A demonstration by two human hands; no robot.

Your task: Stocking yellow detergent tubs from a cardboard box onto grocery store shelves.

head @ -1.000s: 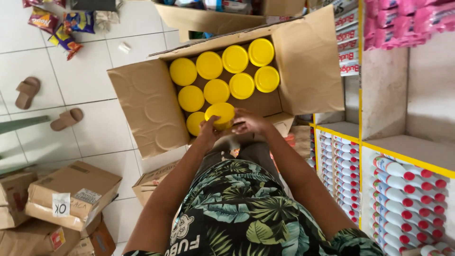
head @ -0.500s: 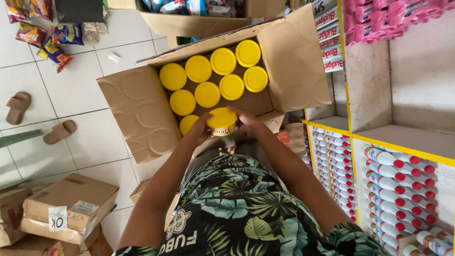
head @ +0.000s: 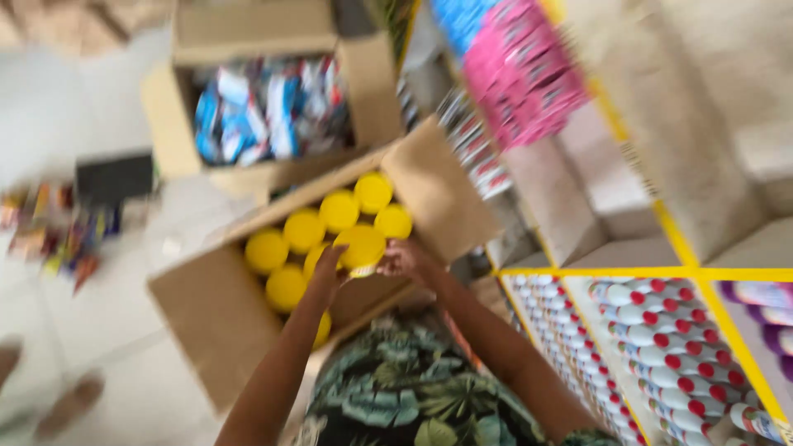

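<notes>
Head view, blurred by motion.

Item: yellow-lidded jar, held up just above the open cardboard box. The left hand grasps it from the left side, and the right hand grasps it from the right. Both grips are closed around the jar, fingers curled at its lid edge.

Contents of the cardboard box: further yellow lids, packed side by side in rows, behind and to the left of the held jar. One more yellow lid shows low in the box, under the left forearm. The box flaps stand open; the right flap rises just behind the right hand.

Beyond the cardboard box: a second open carton filled with blue and white packets.

Left of the cardboard box: scattered colourful packets on the tiled floor.

Right of the cardboard box: a yellow-framed shelf with rows of white tubes with red caps below, and pink packs higher up.

Below the cardboard box: the person's leaf-patterned shirt.
</notes>
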